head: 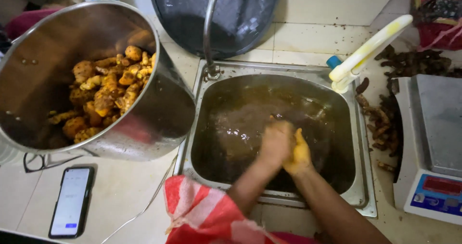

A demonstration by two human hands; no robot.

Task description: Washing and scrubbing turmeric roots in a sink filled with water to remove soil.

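I have both hands down in the sink [362, 186] of brown water — left hand [275, 143] pressed against the yellow-stained right hand [299, 153], blurred, so I cannot tell how the fingers are set. Left on the counter [125, 196]: a steel pot [159, 114] of turmeric roots [108, 92], a phone [71, 201].

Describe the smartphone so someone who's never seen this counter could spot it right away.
Start at the big steel pot of yellow turmeric roots, left of the sink. Just below it, on the pale countertop, lies the smartphone. It is the only flat black slab there, with a lit white screen facing up.
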